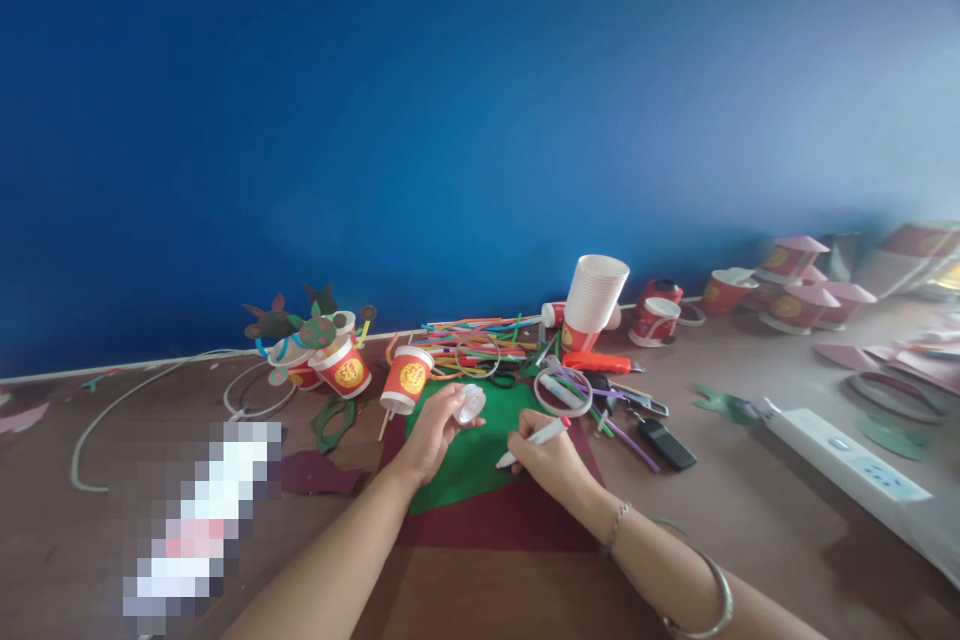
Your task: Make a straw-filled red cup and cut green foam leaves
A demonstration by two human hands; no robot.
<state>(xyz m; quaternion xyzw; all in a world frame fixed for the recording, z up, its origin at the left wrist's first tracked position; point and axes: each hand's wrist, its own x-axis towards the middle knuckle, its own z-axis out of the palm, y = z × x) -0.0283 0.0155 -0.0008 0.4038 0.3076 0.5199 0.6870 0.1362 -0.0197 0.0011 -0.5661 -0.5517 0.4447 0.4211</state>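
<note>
My left hand (435, 430) holds a small round whitish, clear-looking object (470, 405) between thumb and fingers, above a green sheet (457, 475). In my right hand (541, 455) is a white marker (544, 433) with a red end pointing up and right; its lower end is over the green sheet. That sheet lies on a dark red sheet (502, 525). Just behind my left hand stands a red paper cup (407, 379) with a yellow emblem, straws or sticks under it.
Behind are colourful straws (480, 332), a tall cup stack (595, 300), an orange cutter (598, 362) and a tape roll (562, 391). Decorated cups (341, 367) stand left. A black key fob (666, 444) and a white power strip (847, 455) lie right.
</note>
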